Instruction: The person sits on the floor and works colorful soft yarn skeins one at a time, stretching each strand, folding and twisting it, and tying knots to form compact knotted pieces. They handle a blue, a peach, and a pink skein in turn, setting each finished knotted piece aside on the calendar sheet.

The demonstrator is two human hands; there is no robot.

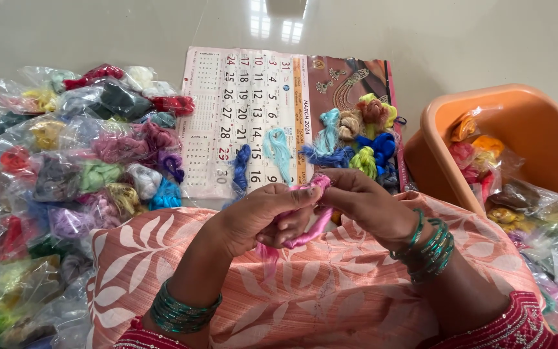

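Left hand (263, 216) and right hand (363, 205) pinched together on pink thread bundle (308, 223); knotted thread bundles (356, 139) just beyond fingertips, on calendar (240, 116).

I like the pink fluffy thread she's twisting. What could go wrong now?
The pink thread, pinched between left hand and right hand, might tangle or slip loose. Its dangling tail could snag on the bangles. The loose knotted bundles on the calendar could get mixed up if bumped.
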